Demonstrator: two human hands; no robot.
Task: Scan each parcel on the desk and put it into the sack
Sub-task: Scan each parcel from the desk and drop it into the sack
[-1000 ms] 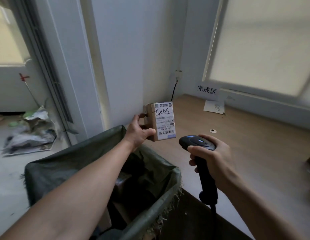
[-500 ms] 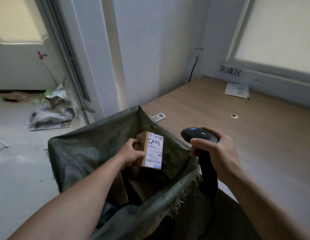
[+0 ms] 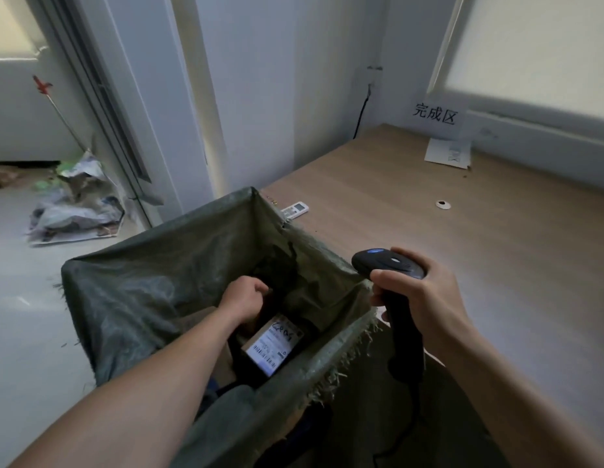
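One sack stands open against the desk edge; the parcel lies inside it, label up, long axis roughly toward you, just beneath your left hand, whose fingers curl on nothing; your right hand, nearer the desk, grips the scanner; likely you draw the left straight up, clear of the rim.

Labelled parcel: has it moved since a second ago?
Yes. The parcel went down: from above the rim of the sack, beside the desk, to lying inside the sack, label up.
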